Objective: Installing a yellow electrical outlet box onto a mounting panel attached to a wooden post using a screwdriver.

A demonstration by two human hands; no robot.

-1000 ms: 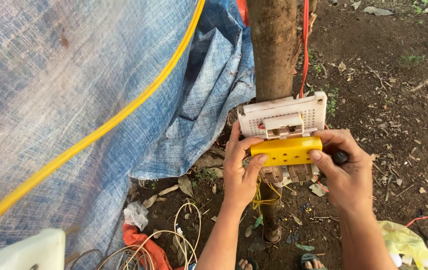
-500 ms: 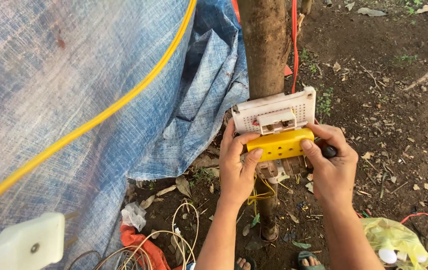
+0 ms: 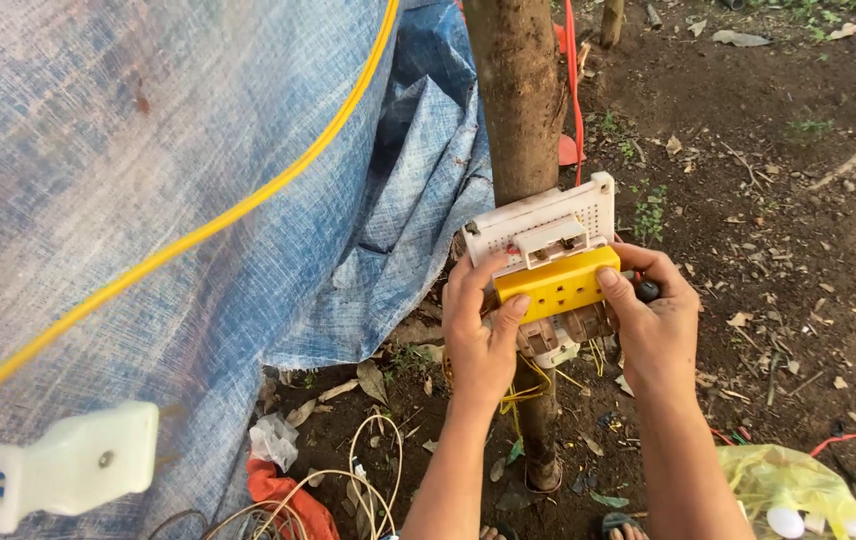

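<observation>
A yellow perforated block [image 3: 558, 285] is gripped at its two ends, the left hand [image 3: 481, 335] pinching the left end with thumb and fingers and the right hand [image 3: 656, 320] closed on the right end. The block is pressed against a white electrical box [image 3: 543, 225] mounted on a tree trunk [image 3: 520, 100]. Yellow wires [image 3: 523, 385] hang beneath the box. A blue tarpaulin [image 3: 148, 200] crossed by a yellow cable [image 3: 248, 205] is seen to the left, with a white plug [image 3: 73, 465] near the lower corner.
</observation>
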